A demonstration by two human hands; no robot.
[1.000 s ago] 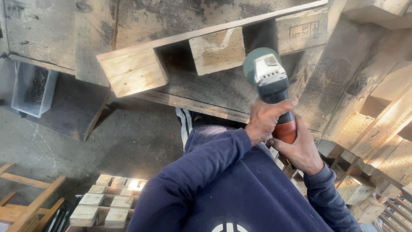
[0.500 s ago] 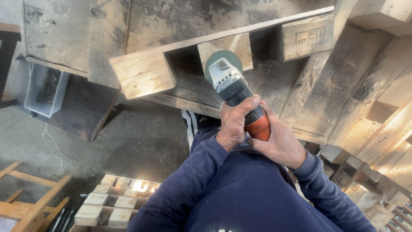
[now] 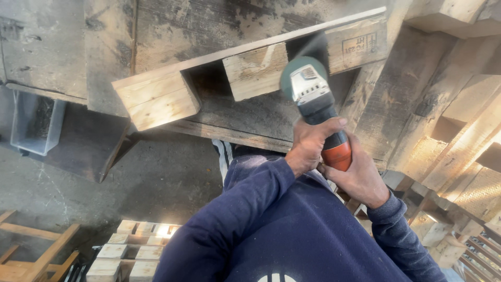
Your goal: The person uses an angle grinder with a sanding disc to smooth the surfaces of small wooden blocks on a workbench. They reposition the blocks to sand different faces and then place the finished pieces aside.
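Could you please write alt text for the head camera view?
Both hands, left hand and right hand, grip a green and orange angle grinder whose head meets the middle block of a pale wooden pallet. Small wooden blocks lie on the grey concrete floor.

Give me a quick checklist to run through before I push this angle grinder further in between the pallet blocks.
1. Both hands on the tool: left hand and right hand grip the angle grinder body. Ok.
2. Gloves: both hands bare. Not ok.
3. Side handle: none visible. Cannot tell.
4. Disc guard: green guard over the disc. Ok.
5. Disc clear of the middle block: blurred. Cannot tell.
6. Pallet clamped: no clamp visible. Cannot tell.
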